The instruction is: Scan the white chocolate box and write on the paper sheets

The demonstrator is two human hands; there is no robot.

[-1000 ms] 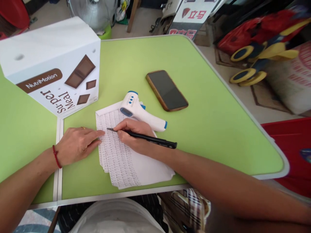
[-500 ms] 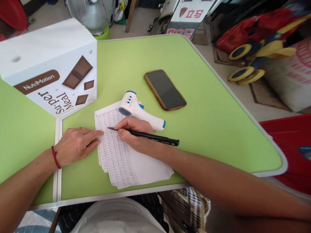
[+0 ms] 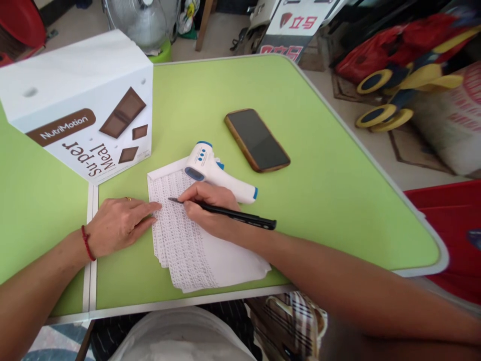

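Observation:
Pinched in my right hand (image 3: 210, 203) is a black pen (image 3: 240, 215), its tip on or just above the upper part of a sheet of paper (image 3: 233, 255). Rows of small handwriting fill the left side of the sheet, and more sheets show under it. My left hand (image 3: 122, 223) lies on the table with its fingers stretched out, the index fingertip at the paper's left edge. A white and blue infrared thermometer (image 3: 221, 175) rests across the paper's top, right behind my right hand. Part of the writing is hidden by that hand.
A brown-cased phone (image 3: 259, 140) lies farther back on the green table (image 3: 319, 190). At the left stands a large white box (image 3: 86, 110) with chocolate pictures. Beyond the table are a fan (image 3: 139, 25), a red bin (image 3: 451, 220) and yellow-wheeled gear (image 3: 376, 82).
The whole view has shifted slightly. The pen's back end has dipped a little, while its tip stays near the same spot on the paper. My left hand keeps its place.

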